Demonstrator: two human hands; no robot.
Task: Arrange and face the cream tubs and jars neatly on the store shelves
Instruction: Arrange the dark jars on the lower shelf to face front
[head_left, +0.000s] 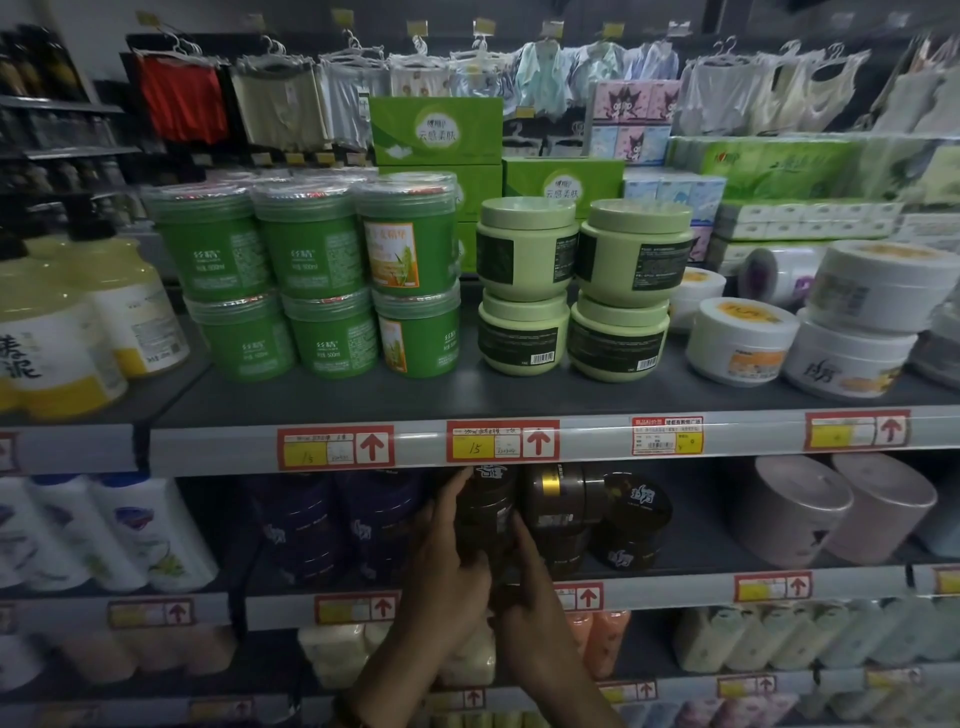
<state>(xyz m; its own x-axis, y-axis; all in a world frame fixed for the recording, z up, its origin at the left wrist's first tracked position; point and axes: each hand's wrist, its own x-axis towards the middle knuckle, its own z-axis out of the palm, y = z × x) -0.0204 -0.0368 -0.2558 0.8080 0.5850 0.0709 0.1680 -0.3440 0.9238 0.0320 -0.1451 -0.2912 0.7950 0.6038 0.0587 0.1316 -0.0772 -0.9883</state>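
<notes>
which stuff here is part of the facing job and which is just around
Job: dark brown jars held by left hand and right hand; green tubs; pale green jars; white tubs.
Just around: tissue boxes; hanging clothes; shampoo bottles; toilet rolls.

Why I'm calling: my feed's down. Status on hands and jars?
Left hand and right hand both grip one dark brown jar, lower shelf. Neighbouring dark jars close on its right; tilted tub beyond.

I have both forearms rising from below, wrists close together. My left hand (447, 566) curls its fingers (457, 486) around a dark jar (488, 512). My right hand (527, 592) grips the opposite flank, fingertips pointing up.
</notes>
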